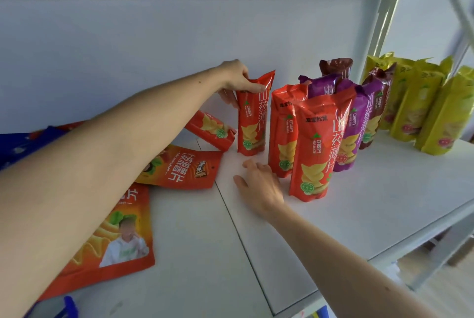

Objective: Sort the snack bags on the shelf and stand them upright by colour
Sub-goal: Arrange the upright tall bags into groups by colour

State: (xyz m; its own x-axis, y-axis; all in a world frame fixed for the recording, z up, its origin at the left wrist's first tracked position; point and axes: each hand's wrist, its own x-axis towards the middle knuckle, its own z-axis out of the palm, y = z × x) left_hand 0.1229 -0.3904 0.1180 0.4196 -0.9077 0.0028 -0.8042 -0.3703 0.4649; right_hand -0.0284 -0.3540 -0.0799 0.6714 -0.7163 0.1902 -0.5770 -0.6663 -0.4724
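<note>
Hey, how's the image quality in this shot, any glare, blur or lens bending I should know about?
Head view: bright, even light with soft shadows; glare streaks on the glossy front red bag and on the one the left hand grips; wide-angle bending curves the shelf edge and stretches the near forearms; the yellow bags at the right look soft; a face printed on the flat orange bag is blurred.

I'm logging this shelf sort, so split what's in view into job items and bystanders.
Job items: red bag gripped by left hand; fallen red bag; standing red bags; purple bags; yellow bags; flat orange bags; right hand.

Bystanders: shelf upright; wall.
</note>
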